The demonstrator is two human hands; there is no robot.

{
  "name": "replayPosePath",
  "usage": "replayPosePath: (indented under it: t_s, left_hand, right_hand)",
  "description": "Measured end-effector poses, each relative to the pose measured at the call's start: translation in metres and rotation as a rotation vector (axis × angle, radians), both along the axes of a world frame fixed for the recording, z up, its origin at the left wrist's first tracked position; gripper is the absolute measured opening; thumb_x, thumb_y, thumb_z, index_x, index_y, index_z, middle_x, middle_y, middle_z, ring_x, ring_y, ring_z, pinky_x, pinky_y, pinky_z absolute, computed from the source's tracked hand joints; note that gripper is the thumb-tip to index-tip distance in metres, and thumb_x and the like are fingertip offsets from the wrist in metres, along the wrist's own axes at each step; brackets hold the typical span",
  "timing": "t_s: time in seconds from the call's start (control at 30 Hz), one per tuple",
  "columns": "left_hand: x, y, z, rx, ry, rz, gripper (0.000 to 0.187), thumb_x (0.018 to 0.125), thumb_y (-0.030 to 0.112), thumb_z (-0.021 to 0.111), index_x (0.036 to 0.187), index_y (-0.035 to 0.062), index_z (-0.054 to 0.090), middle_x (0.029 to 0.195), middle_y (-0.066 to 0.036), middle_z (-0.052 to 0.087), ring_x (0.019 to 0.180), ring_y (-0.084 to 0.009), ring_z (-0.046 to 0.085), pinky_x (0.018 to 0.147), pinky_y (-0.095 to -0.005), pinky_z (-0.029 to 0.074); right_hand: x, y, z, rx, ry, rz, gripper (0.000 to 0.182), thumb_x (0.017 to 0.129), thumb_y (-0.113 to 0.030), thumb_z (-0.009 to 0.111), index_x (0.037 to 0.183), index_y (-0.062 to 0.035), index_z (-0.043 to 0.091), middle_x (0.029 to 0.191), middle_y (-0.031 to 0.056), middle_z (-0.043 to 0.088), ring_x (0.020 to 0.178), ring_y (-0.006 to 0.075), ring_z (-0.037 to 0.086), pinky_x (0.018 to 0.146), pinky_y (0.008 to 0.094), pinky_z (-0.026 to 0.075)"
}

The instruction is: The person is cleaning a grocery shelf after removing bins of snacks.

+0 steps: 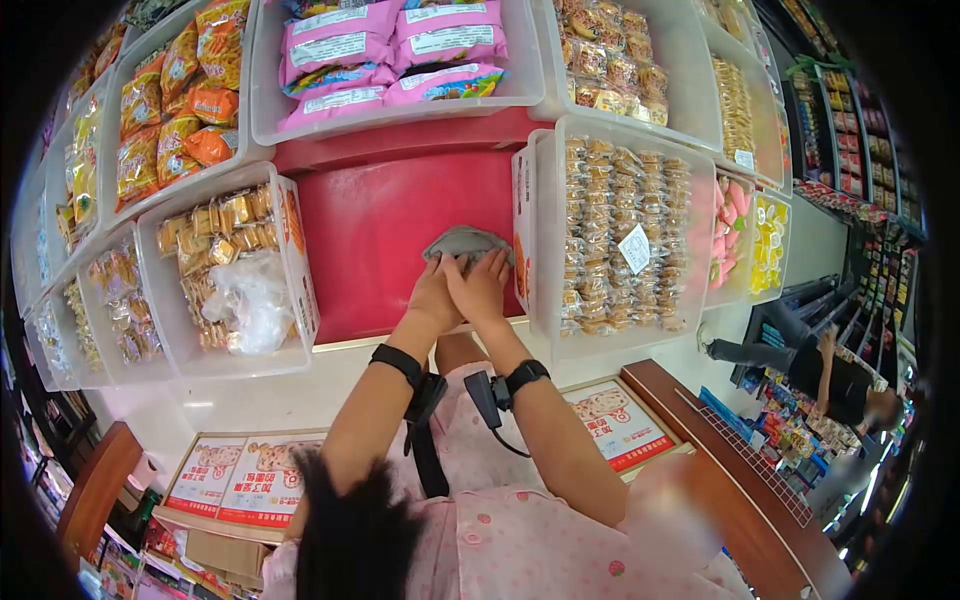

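Red bay: a smooth, glossy red surface [385,220] lies in front of me, with bins round it; I take it as my clock face.
Twelve o'clock: a wide translucent plastic bin [400,121] holds shiny pink packets [338,45] with white printed panels.
Three o'clock: a deep translucent plastic bin [622,347] holds rows of small, brown, clear-wrapped snacks [590,230], a white diamond-set label [634,249] among them.
Nine o'clock: a smaller translucent plastic bin [180,350] holds yellowish wrapped snacks [235,210], and a crumpled clear plastic bag [250,300] lies on top at its near end.
My hands: the left hand [434,292] and right hand [478,284] meet side by side, partly overlapping, arms coming in from six o'clock. Their fingers stretch forward onto the cloth, neither hand clenched; whether they pinch a fold of it, I cannot tell.
Grey cloth: a soft, bunched grey cloth [466,241] lies under my fingertips on the red surface, toward three o'clock, just beside the deep bin's printed side panel [522,215].
Wrists: I wear a black strap [398,362] on the left and another black strap [527,374] on the right.
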State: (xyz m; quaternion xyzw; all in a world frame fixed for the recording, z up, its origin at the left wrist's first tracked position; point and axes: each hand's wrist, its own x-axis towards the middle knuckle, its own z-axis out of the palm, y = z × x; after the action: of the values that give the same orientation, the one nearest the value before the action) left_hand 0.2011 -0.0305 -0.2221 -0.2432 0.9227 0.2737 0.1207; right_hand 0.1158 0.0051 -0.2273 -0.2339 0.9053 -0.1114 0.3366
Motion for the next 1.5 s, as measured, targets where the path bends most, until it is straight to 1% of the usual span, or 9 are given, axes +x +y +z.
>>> replayPosePath:
  t_s: [0.2,0.3,0.43,0.77,0.97,1.1,1.3,1.37,1.5]
  left_hand:
    - [0.026,-0.001,0.005,0.149,0.007,0.085,0.062,0.093,0.032,0.043,0.149,0.0115,0.026,0.153,-0.010,0.029,0.142,-0.0284,0.024,0.117,-0.0441,0.012]
    - [0.049,0.010,0.004,0.229,-0.031,0.166,0.061,0.093,0.028,0.042,0.149,0.0117,0.025,0.153,-0.013,0.028,0.142,-0.0303,0.024,0.117,-0.0428,0.012]
    - [0.075,0.027,-0.008,0.127,-0.039,0.099,0.064,0.090,0.030,0.047,0.148,0.0096,0.027,0.152,-0.016,0.029,0.141,-0.0331,0.025,0.115,-0.0448,0.018]
    - [0.062,0.015,0.020,0.311,-0.277,0.132,0.069,0.087,0.038,0.052,0.147,0.0107,0.031,0.155,-0.013,0.024,0.144,-0.0322,0.018,0.116,-0.0452,0.018]
    - [0.060,0.000,0.035,0.420,-0.353,0.129,0.064,0.093,0.046,0.045,0.146,0.0129,0.034,0.157,-0.011,0.020,0.145,-0.0268,0.017,0.115,-0.0463,0.020]
    - [0.048,-0.002,0.029,0.373,-0.415,0.130,0.064,0.095,0.050,0.039,0.148,0.0159,0.030,0.158,-0.007,0.018,0.146,-0.0252,0.014,0.115,-0.0474,0.019]
    - [0.037,-0.017,0.027,0.496,-0.540,0.069,0.061,0.097,0.053,0.027,0.151,0.0231,0.024,0.159,-0.002,0.013,0.147,-0.0222,0.010,0.116,-0.0509,0.010]
    - [0.032,-0.016,0.031,0.501,-0.566,0.077,0.060,0.097,0.052,0.027,0.151,0.0252,0.023,0.159,-0.001,0.013,0.147,-0.0222,0.010,0.116,-0.0503,0.010]
    - [0.038,-0.015,0.030,0.512,-0.536,0.090,0.058,0.097,0.050,0.029,0.150,0.0263,0.024,0.159,0.001,0.013,0.147,-0.0227,0.009,0.117,-0.0487,0.012]
  right_hand:
    - [0.025,-0.049,0.008,-0.078,0.048,0.262,0.098,0.078,-0.058,0.059,0.144,0.0071,0.027,0.152,0.0248,0.022,0.143,0.0384,0.016,0.115,0.0514,0.014]
    - [0.051,-0.046,0.025,-0.123,0.056,0.622,0.094,0.077,-0.057,0.061,0.144,0.0017,0.030,0.153,0.0198,0.023,0.143,0.0353,0.017,0.114,0.0522,0.016]
    - [0.071,-0.019,0.024,-0.138,-0.018,0.763,0.089,0.078,-0.052,0.061,0.143,0.0023,0.032,0.152,0.0205,0.025,0.143,0.0335,0.020,0.114,0.0520,0.019]
    - [0.027,0.024,0.022,-0.105,-0.054,0.593,0.084,0.085,-0.049,0.055,0.143,0.0040,0.029,0.151,0.0234,0.026,0.140,0.0373,0.025,0.113,0.0520,0.020]
    - [0.006,0.010,-0.016,-0.044,-0.478,0.510,0.094,0.084,-0.057,0.051,0.146,0.0048,0.019,0.155,0.0250,0.013,0.144,0.0408,0.009,0.116,0.0475,0.012]
    - [-0.010,-0.011,0.007,0.079,-0.754,0.373,0.093,0.087,-0.056,0.050,0.148,0.0050,0.015,0.156,0.0243,0.009,0.146,0.0331,0.004,0.117,0.0409,0.010]
    - [0.020,-0.049,0.007,0.081,-0.919,0.018,0.090,0.085,-0.056,0.054,0.143,0.0076,0.028,0.152,0.0265,0.021,0.144,0.0344,0.014,0.112,0.0420,0.024]
    - [0.037,-0.053,0.000,-0.084,-0.146,0.331,0.097,0.082,-0.057,0.056,0.146,0.0062,0.020,0.152,0.0269,0.020,0.142,0.0380,0.019,0.114,0.0464,0.021]
    - [0.028,-0.067,-0.010,-0.142,0.008,0.514,0.096,0.082,-0.054,0.059,0.144,0.0101,0.022,0.152,0.0281,0.018,0.142,0.0396,0.015,0.115,0.0472,0.018]
